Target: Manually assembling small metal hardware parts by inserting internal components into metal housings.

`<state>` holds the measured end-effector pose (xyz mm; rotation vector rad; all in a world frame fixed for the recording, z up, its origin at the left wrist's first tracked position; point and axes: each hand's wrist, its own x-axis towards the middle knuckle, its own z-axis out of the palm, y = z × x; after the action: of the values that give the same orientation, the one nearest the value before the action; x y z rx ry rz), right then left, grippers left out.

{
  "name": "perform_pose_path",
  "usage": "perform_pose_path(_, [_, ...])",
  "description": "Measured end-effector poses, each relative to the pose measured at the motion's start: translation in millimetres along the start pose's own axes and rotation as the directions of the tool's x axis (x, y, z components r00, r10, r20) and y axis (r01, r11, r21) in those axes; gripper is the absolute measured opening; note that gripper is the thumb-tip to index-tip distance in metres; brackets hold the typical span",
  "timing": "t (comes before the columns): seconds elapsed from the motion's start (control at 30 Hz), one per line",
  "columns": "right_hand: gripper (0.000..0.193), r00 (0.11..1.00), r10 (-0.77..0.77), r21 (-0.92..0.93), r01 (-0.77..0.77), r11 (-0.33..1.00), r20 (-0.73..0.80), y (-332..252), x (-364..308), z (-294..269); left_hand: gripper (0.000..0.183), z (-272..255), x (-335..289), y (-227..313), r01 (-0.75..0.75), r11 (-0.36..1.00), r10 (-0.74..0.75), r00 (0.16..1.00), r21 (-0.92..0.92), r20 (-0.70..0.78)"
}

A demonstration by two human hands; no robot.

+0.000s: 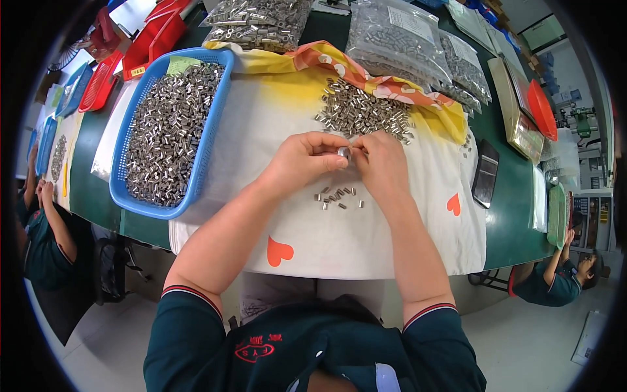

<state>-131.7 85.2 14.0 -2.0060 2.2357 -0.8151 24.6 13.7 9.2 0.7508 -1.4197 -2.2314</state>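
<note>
Between the thumb and forefinger of my left hand (302, 159) is a shiny, rounded metal piece (343, 152). My right hand (382, 162) is closed in a pinch right beside it, its fingertips almost meeting the left ones; whatever it grips is too small to make out. Just beyond both hands a heap of small metal sleeves (366, 112) is spread on the white cloth (339, 242). A few loose sleeves (337, 196) lie below my hands, between my forearms.
At left stands a blue basket (225, 78) full of similar sleeves. Bags of metal parts (395, 39) line the back, behind a yellow-orange cloth (444, 121). A black phone (485, 173) lies at right, near a red tray (542, 111). Co-workers (555, 281) sit on both sides.
</note>
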Motion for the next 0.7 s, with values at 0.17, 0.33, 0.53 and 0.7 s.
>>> perform_pose_path(0.17, [0.007,0.960,0.242,0.568,-0.280,0.774,0.144,-7.3,-6.9,-22.6,0.025,2.6,-0.3,2.3,-0.050,0.994,0.048,0.998,-0.093,-0.031])
perform_pose_path(0.33, [0.008,0.969,0.126,0.652,-0.238,0.720,0.215,-14.9,-10.8,-27.2,0.028,-0.5,-0.2,-1.2,-0.055,0.998,0.055,0.998,-0.018,0.000])
perform_pose_path(0.53, [0.008,0.995,-0.065,0.247,0.081,0.966,-0.070,-22.2,-14.6,-19.8,0.029,0.5,0.3,-4.1,-0.046,0.989,0.054,0.997,0.139,-0.058])
perform_pose_path(0.7, [0.011,0.960,0.086,0.543,-0.223,0.809,0.266,-11.9,-11.0,-37.2,0.029,1.0,-1.3,0.4,-0.016,0.991,0.020,1.000,0.134,-0.023])
